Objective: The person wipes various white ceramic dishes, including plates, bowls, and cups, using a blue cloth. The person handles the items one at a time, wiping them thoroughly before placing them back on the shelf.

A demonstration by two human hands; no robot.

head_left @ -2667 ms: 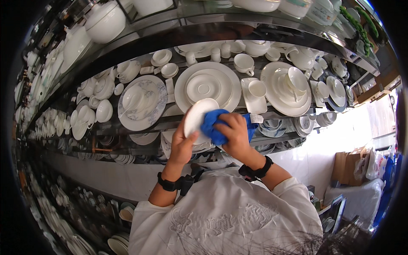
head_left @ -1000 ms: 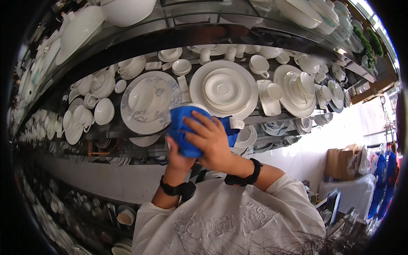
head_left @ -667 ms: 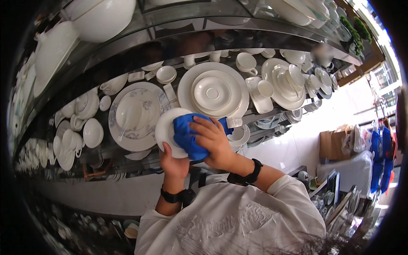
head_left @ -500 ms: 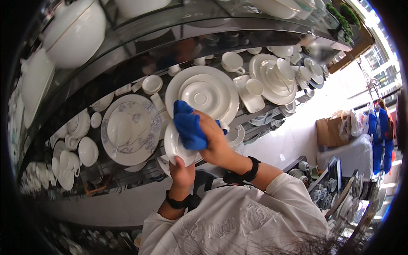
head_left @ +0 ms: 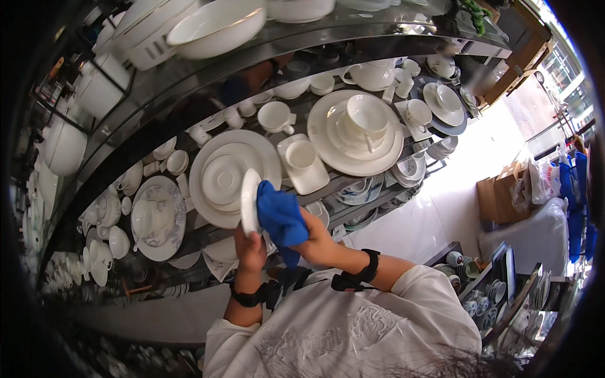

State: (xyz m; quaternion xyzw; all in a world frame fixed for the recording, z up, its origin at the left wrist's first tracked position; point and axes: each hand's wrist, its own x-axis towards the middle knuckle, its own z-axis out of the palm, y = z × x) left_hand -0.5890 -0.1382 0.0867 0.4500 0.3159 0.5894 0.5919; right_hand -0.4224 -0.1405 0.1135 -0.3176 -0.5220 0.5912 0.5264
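Observation:
My left hand (head_left: 251,252) grips a small white saucer (head_left: 249,203) by its lower edge, with the thumb on the near side. The saucer stands tilted, nearly edge-on to me. A blue cloth (head_left: 282,217) is bunched in my right hand (head_left: 319,242), which presses it against the saucer's right-hand side; part of the cloth hangs down below the fingers. Just beyond the saucer, a stack of white plates (head_left: 203,183) rests on the shelf. To its right stands a white mug (head_left: 301,155) on a rectangular white dish (head_left: 311,180).
A plate with a cup on top (head_left: 321,142) sits farther right, and a blue-patterned plate (head_left: 171,233) to the left. Above runs a glass shelf with white bowls (head_left: 217,28). Cardboard boxes (head_left: 498,196) and a wrapped pile (head_left: 526,236) stand on the floor at right.
The saucer has turned from facing me to nearly edge-on and shifted slightly left. The cloth has moved from its front to its right side. My view has swung rightward along the shelf.

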